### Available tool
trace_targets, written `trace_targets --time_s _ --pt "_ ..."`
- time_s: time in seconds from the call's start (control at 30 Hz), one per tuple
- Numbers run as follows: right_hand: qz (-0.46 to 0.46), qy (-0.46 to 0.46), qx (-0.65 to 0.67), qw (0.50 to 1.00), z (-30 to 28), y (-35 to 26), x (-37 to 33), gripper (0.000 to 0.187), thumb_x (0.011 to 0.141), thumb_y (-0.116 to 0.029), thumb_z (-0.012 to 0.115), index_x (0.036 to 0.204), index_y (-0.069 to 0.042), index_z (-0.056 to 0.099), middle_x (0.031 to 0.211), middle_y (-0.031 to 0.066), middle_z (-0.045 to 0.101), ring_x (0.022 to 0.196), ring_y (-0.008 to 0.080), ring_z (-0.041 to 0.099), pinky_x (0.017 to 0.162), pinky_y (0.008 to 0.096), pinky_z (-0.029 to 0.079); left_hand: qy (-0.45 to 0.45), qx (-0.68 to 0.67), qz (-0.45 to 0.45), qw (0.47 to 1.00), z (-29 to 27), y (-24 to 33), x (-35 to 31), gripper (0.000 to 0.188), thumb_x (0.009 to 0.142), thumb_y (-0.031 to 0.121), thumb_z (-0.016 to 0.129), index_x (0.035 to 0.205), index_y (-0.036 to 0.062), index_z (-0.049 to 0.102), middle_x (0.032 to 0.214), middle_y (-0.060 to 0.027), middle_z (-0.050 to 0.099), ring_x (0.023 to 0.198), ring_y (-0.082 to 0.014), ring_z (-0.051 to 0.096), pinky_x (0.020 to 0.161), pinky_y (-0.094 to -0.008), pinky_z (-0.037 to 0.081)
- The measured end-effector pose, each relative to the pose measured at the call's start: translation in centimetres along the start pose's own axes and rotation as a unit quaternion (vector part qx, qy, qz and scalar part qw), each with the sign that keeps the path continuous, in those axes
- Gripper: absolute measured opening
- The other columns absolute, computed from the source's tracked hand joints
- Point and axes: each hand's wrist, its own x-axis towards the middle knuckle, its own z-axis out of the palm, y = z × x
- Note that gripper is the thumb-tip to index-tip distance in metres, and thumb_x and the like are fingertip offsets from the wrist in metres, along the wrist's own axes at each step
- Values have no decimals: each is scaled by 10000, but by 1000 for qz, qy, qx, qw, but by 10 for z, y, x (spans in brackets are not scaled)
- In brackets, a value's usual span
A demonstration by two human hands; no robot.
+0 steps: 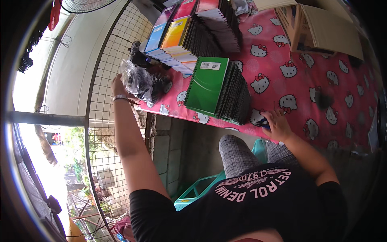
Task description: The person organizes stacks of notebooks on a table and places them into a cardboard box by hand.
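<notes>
A stack of spiral notebooks with a green cover (207, 86) stands at the table's near edge, between my two hands. My left hand (118, 88) is at the far left, closed at the side of a clear plastic bag (135, 80) with black contents; the bag partly hides its fingers. To the right of the green stack, my right hand (277, 124) rests low over the table edge, its fingers bent around a small dark blue thing (265, 122), too covered to name.
Behind the green stack stand taller notebook stacks with orange (176, 32), blue (155, 38) and red covers. An open cardboard box (328, 30) sits at the back right of the pink patterned tablecloth (288, 86). Wire mesh (102, 117) runs along the left side. A green plastic stool (199, 187) is beneath me.
</notes>
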Motion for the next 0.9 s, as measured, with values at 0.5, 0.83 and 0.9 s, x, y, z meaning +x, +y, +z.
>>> trace_targets --time_s 0.5,0.83,0.9 --pt "-77 185 231 952 -81 -96 94 499 767 -290 767 1197 -112 586 1153 125 559 1129 339 530 959 452 428 -425 259 430 754 164 39 -330 496 721 332 845 1031 55 574 1447 -208 418 1351 -358 397 1089 -425 338" --pt "-65 137 224 963 -78 -94 93 379 826 -298 724 1118 -82 614 1108 112 586 1071 296 565 905 415 450 -459 240 371 771 167 40 -338 448 743 206 822 1061 69 537 1484 -179 386 1375 -288 371 1100 -369 315" --pt "107 -92 491 859 -86 -95 94 382 842 -316 715 1132 -87 617 1091 115 590 1039 288 576 887 404 458 -456 250 379 766 168 40 -339 454 738 210 826 1058 74 534 1482 -179 388 1379 -292 363 1102 -376 315"
